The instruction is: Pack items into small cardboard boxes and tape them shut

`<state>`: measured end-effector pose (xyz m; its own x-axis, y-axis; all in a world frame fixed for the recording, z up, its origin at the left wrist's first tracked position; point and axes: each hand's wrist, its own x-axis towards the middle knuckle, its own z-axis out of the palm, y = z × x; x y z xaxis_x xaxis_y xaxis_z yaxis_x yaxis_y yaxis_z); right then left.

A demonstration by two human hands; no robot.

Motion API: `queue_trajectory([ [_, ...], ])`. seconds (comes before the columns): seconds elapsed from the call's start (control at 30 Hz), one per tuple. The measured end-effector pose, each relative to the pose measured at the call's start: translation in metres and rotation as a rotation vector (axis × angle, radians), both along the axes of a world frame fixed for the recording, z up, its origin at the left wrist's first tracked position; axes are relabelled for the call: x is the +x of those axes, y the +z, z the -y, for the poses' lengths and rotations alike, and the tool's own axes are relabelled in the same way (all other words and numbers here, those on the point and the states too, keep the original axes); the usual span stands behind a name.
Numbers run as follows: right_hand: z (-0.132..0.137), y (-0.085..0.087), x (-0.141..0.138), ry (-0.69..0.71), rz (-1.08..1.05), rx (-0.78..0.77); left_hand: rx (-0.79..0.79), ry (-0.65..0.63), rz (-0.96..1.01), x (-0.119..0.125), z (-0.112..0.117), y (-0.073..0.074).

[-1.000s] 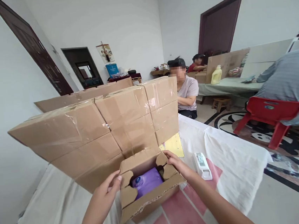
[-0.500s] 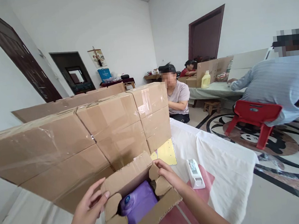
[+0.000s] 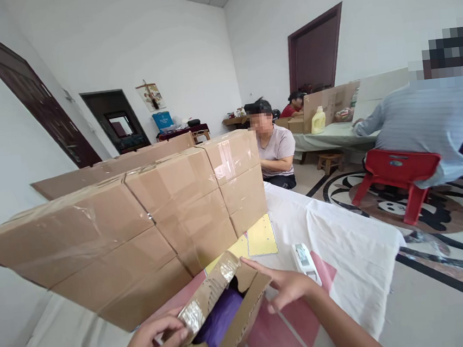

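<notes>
An open cardboard box [image 3: 247, 333] lies low in front of me, with a purple soft-looking package [image 3: 223, 316] inside it. Its long far flap [image 3: 212, 287], with shiny clear tape along it, is tilted inward over part of the package. My left hand [image 3: 153, 342] grips the left end of that flap between thumb and fingers. At the box's right end is my right hand [image 3: 291, 287], its index finger stretched along the far corner and its thumb apart by the near wall. Smaller inner flaps show at both ends.
Taped cardboard boxes [image 3: 185, 200] form a wall across the table's far left. A white device [image 3: 305, 263] lies right of the box on the white cloth [image 3: 346, 260], near yellow paper [image 3: 262, 236]. Several people sit beyond, one on a red chair [image 3: 402, 165].
The far flap has folded inward and now covers more of the purple package. My left hand has moved right with it; my right hand has shifted to the box's outer right end.
</notes>
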<state>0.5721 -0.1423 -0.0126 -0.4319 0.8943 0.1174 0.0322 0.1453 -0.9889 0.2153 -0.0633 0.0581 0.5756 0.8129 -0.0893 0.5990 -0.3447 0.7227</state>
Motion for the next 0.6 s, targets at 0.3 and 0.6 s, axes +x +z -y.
queue_trajectory([
  [0.3, -0.012, -0.019, -0.061, -0.55, -0.235, 0.147, -0.1, 0.021, 0.069, -0.002, -0.004, -0.017],
  [0.6, 0.002, -0.016, -0.078, -0.746, -0.1, 0.415, 0.168, -0.049, -0.072, 0.015, 0.011, -0.01],
])
